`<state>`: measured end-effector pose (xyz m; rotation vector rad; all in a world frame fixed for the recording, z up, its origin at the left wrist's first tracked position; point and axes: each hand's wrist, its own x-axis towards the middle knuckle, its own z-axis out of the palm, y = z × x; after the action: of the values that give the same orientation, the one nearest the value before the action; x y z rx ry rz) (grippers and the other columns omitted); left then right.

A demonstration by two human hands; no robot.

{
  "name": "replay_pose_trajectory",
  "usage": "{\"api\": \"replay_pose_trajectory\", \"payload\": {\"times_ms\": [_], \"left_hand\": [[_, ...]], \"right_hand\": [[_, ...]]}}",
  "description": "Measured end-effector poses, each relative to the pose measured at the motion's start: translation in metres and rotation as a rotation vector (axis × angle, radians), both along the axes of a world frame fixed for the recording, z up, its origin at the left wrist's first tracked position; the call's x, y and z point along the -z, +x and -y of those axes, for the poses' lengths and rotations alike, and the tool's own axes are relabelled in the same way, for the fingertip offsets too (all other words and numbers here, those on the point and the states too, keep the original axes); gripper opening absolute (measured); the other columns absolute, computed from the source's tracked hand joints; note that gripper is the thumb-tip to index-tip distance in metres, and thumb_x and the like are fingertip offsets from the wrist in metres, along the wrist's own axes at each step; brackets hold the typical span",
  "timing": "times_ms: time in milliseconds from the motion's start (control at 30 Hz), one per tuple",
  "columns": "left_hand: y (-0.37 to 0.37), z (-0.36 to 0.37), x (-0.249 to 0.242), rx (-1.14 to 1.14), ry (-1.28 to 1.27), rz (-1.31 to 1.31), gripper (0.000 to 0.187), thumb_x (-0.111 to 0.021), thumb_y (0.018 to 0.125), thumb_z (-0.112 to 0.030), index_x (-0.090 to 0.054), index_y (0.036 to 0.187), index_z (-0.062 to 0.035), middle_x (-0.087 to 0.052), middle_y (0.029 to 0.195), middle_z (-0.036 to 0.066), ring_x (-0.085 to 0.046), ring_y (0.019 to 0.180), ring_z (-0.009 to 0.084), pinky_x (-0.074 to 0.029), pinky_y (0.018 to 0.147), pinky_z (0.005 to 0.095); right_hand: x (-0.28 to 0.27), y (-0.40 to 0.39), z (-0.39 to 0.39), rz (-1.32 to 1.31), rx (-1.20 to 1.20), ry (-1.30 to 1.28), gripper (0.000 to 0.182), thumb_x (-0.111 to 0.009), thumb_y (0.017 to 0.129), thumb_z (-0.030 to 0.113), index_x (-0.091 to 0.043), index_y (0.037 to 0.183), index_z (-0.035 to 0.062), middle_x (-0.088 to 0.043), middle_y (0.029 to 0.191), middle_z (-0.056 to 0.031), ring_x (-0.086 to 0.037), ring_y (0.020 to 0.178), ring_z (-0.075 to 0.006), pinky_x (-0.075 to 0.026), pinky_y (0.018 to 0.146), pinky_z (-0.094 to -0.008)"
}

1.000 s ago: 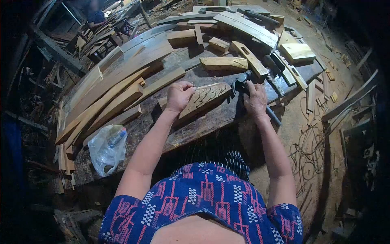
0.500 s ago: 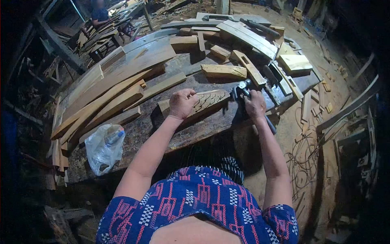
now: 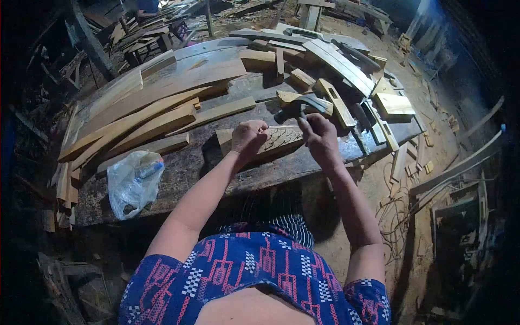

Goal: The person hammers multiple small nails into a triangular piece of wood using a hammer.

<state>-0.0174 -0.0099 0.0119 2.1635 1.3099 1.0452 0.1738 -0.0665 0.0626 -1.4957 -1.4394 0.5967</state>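
My right hand (image 3: 324, 142) is wrapped round the handle of a claw hammer (image 3: 295, 108). The hammer's dark head is up over the right end of a wooden block (image 3: 284, 134) with dark curved marks along its top. On the left part of that block rests my left hand (image 3: 248, 135), its thumb and fingers pinched together. Whatever is between those fingertips is too small to make out. Behind the hammer lies a short piece of wood (image 3: 287, 97), partly covered by the hammer head.
Long curved boards (image 3: 157, 130) lie along the left of the workbench (image 3: 216, 162). A clear plastic bag (image 3: 132, 187) sits at its front left. A slotted wooden piece (image 3: 336, 103) and a pale block (image 3: 394, 104) are at the right. Cables (image 3: 392, 216) lie on the ground.
The hammer has come up and left, from beside the marked block's right end to above it. My left hand stays pinched on the block. The whole view has shifted slightly.
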Motion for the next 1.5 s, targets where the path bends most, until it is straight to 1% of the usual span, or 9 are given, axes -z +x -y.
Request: {"api": "replay_pose_trajectory", "payload": {"times_ms": [67,167,333,400,567,633,1233,1400,1500], "left_hand": [[0.0,-0.007,0.015,0.017,0.113,-0.021,0.014,-0.061,0.073,-0.021,-0.062,0.076,-0.0078,-0.063,0.075,0.014,-0.062,0.073,0.0327,-0.049,0.063,0.0399],[0.001,-0.015,0.03,0.034,0.22,-0.038,0.011,-0.061,0.075,-0.018,-0.06,0.074,-0.0078,-0.062,0.073,0.014,-0.062,0.073,0.0329,-0.049,0.062,0.0403],[0.001,-0.018,0.03,0.058,0.267,0.059,0.011,-0.061,0.075,-0.017,-0.059,0.074,-0.007,-0.062,0.073,0.014,-0.062,0.073,0.0333,-0.049,0.062,0.0407],[0.001,-0.016,0.027,0.003,0.227,-0.107,0.015,-0.068,0.071,-0.019,-0.063,0.081,-0.0087,-0.065,0.077,0.01,-0.064,0.073,0.0268,-0.05,0.065,0.0345],[0.002,-0.006,0.015,-0.022,0.042,-0.044,0.02,-0.067,0.07,-0.023,-0.065,0.083,-0.0084,-0.066,0.081,0.012,-0.064,0.078,0.0291,-0.05,0.068,0.0369],[0.002,-0.008,0.018,-0.029,0.075,-0.09,0.021,-0.067,0.07,-0.024,-0.065,0.084,-0.0079,-0.066,0.082,0.013,-0.064,0.079,0.0301,-0.05,0.068,0.0374],[0.002,-0.012,0.024,0.001,0.222,-0.069,0.018,-0.063,0.075,-0.024,-0.064,0.079,-0.0058,-0.064,0.072,0.016,-0.064,0.072,0.0319,-0.049,0.064,0.0399],[0.002,0.001,0.008,-0.019,-0.026,0.079,0.02,-0.063,0.076,-0.025,-0.067,0.083,-0.0059,-0.065,0.077,0.017,-0.064,0.075,0.032,-0.05,0.065,0.0404],[0.003,-0.008,0.019,-0.02,0.18,0.002,0.018,-0.063,0.075,-0.023,-0.067,0.082,-0.0069,-0.064,0.074,0.016,-0.064,0.073,0.0328,-0.049,0.064,0.0407]], "right_hand": [[-0.008,-0.008,-0.001,0.132,0.011,0.035,0.027,-0.062,0.085,0.03,-0.061,0.092,0.0041,-0.063,0.078,-0.0188,-0.063,0.076,-0.0326,-0.046,0.066,-0.0377],[-0.017,-0.016,-0.002,0.239,-0.001,-0.056,0.026,-0.062,0.084,0.031,-0.061,0.092,0.0054,-0.063,0.081,-0.0201,-0.062,0.08,-0.0365,-0.046,0.068,-0.0412],[-0.01,-0.016,-0.01,0.407,-0.024,-0.08,0.025,-0.061,0.085,0.029,-0.06,0.089,0.0047,-0.063,0.082,-0.0212,-0.061,0.083,-0.0388,-0.046,0.069,-0.0442],[-0.014,-0.015,-0.013,0.322,-0.051,-0.054,0.025,-0.061,0.085,0.029,-0.061,0.088,0.0043,-0.063,0.081,-0.0211,-0.061,0.082,-0.0386,-0.046,0.069,-0.0437],[-0.024,-0.022,-0.01,0.302,-0.025,-0.022,0.024,-0.061,0.085,0.028,-0.062,0.09,0.0042,-0.063,0.08,-0.022,-0.062,0.081,-0.0382,-0.046,0.069,-0.0431],[-0.003,-0.023,-0.013,0.345,-0.029,0.02,0.022,-0.065,0.084,0.022,-0.06,0.08,0.0013,-0.053,0.061,-0.0052,-0.043,0.059,-0.0092,-0.038,0.054,-0.0286],[-0.015,-0.021,-0.011,0.253,0.002,-0.011,0.023,-0.067,0.083,0.022,-0.065,0.091,0.0014,-0.057,0.063,-0.0052,-0.047,0.059,-0.0086,-0.04,0.056,-0.0276],[-0.028,-0.024,-0.014,0.341,-0.012,0.135,0.021,-0.068,0.082,0.022,-0.065,0.089,0.002,-0.058,0.064,-0.0063,-0.048,0.059,-0.0091,-0.041,0.056,-0.0279],[-0.018,-0.026,-0.012,0.361,-0.012,0.084,0.023,-0.067,0.082,0.026,-0.065,0.09,0.0046,-0.06,0.067,-0.0118,-0.056,0.061,-0.017,-0.043,0.058,-0.0318]]}}
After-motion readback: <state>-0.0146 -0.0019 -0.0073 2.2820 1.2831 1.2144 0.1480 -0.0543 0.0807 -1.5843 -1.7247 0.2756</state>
